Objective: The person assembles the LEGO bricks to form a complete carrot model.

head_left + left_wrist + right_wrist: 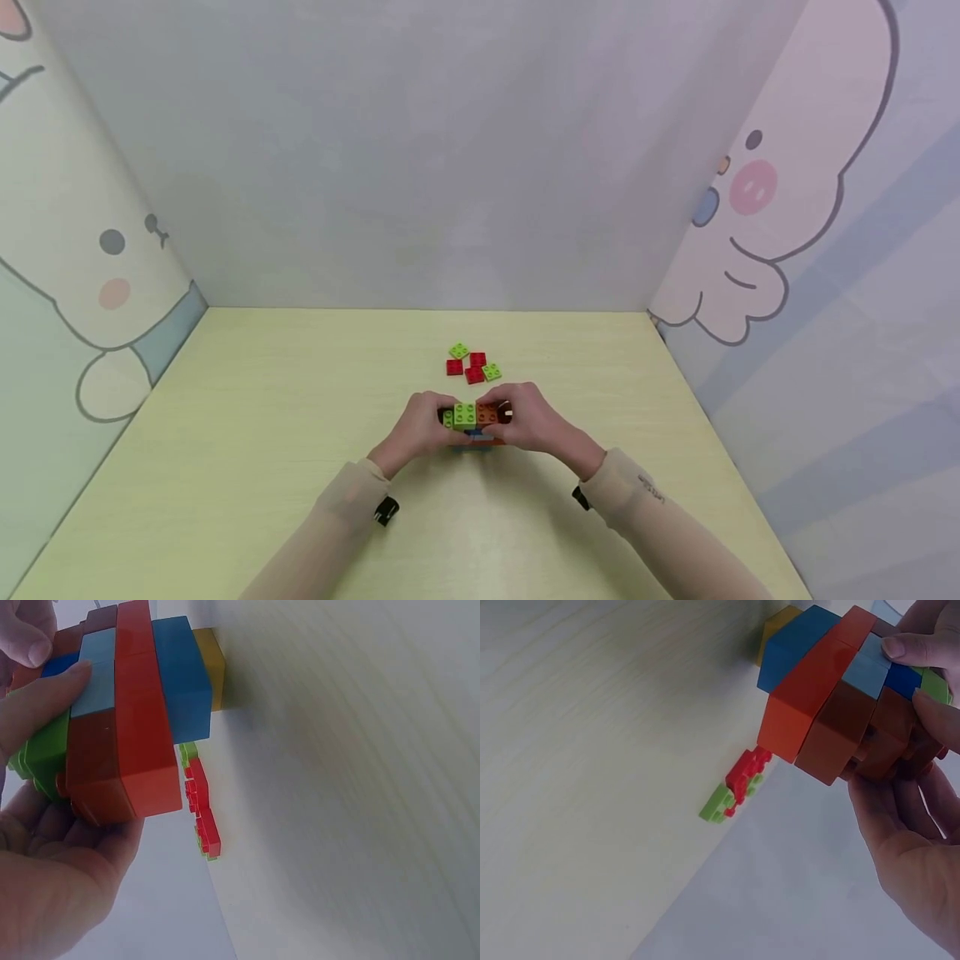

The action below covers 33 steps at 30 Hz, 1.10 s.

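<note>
A stacked model of toy building bricks (144,712) is held between both hands near the middle of the table. Its layers run from yellow and blue at the bottom through red, brown and light blue. Up top, in the head view, sit a lime green brick (465,410) and a brown brick (487,414). The left hand (418,427) grips the model's left end, thumb on the near side and fingers behind. From the other end the right hand (531,418) holds it, its thumb (936,716) against the upper bricks. The palms hide part of both ends.
Just beyond the hands lie several loose small bricks, among them a red one (454,367) and a lime green one (459,351). The pale yellow table (300,375) meets a grey wall (420,208) at its back edge. Cartoon-printed walls flank it.
</note>
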### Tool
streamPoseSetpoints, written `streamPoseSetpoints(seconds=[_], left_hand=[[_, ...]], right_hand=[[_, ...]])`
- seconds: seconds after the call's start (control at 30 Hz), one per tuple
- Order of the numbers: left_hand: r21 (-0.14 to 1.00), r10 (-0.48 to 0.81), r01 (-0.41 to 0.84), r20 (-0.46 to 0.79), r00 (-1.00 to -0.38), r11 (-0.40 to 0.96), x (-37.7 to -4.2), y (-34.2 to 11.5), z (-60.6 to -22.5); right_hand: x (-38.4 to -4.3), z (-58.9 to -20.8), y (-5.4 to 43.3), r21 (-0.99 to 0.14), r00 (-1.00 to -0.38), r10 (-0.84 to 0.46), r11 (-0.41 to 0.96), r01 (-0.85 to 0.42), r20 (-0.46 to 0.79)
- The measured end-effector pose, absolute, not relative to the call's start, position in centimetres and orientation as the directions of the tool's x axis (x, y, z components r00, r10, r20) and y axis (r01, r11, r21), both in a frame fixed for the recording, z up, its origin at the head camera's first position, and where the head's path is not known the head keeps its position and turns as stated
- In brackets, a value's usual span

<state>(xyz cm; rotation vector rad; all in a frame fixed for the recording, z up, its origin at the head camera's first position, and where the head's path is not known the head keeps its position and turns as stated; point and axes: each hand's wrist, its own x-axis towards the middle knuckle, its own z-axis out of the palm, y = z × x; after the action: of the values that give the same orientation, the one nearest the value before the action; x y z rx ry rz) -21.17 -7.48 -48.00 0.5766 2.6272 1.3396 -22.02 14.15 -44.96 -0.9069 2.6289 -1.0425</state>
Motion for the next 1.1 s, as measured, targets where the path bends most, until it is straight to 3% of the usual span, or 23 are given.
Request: streamPoseSetpoints(seconds=[1.1], left_hand=[[0.794, 0.400, 0.294, 0.070, -0.914, 0.533, -21.2, -7.7, -49.1]], right_hand=[[-22.7, -48.1, 15.2, -0.804, -0.852, -0.523, 0.512, -0.303, -0.011]])
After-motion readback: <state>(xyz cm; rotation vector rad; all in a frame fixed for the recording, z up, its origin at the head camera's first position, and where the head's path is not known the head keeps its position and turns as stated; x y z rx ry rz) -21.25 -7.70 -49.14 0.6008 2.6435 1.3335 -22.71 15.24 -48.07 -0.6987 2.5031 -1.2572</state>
